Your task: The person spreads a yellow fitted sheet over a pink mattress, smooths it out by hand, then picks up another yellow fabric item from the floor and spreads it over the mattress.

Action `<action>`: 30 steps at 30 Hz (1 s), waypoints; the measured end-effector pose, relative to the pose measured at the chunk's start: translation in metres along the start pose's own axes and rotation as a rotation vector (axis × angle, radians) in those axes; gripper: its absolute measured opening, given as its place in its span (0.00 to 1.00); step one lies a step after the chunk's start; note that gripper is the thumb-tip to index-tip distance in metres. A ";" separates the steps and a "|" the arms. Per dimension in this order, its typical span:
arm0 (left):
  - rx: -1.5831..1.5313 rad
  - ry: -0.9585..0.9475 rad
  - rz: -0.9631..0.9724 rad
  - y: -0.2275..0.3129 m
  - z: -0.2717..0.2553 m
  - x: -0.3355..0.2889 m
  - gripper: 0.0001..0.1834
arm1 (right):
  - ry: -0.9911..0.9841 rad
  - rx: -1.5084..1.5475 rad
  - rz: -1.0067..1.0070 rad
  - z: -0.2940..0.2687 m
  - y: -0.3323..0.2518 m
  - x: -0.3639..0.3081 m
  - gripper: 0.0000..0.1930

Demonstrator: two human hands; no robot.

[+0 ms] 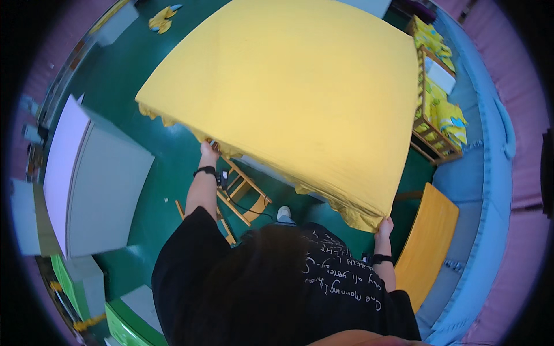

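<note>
A large yellow fitted sheet is spread over a broad, flat rectangular piece in front of me, and its gathered edge hangs loosely along the near side. A strip of pale side shows beneath that edge. My left hand grips the near edge left of the middle, with its fingers partly tucked under the cloth. At the near right corner, my right hand is closed on the bunched fabric. The top lies mostly smooth, with faint creases. Both wrists wear black bands.
A small wooden chair stands or lies below the near edge. To the left is a grey-white cabinet. A wooden table, a wooden crib with yellow bedding and blue padding line the right. Yellow cloth lies on the green floor.
</note>
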State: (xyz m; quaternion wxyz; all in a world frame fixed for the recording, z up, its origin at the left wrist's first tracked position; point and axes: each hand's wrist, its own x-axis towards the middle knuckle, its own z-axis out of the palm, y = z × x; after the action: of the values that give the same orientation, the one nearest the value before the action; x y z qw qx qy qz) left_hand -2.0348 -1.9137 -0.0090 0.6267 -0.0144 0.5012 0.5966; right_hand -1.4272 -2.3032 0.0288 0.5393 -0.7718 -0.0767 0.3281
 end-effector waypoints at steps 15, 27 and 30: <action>-0.051 -0.122 0.138 0.108 -0.030 0.019 0.25 | -0.069 -0.091 0.054 -0.001 -0.018 -0.011 0.11; 0.634 0.849 0.549 0.091 -0.004 -0.029 0.29 | -0.260 0.213 0.242 -0.004 -0.012 -0.001 0.13; 1.079 0.586 1.098 0.033 0.051 -0.118 0.28 | -0.312 0.181 0.319 -0.031 0.002 0.011 0.08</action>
State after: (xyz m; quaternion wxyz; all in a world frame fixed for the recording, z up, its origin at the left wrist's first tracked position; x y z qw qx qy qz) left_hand -2.0038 -1.9592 0.1118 0.0103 0.3807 0.7978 0.4675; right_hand -1.4009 -2.3225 0.0287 0.5292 -0.6627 -0.0065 0.5298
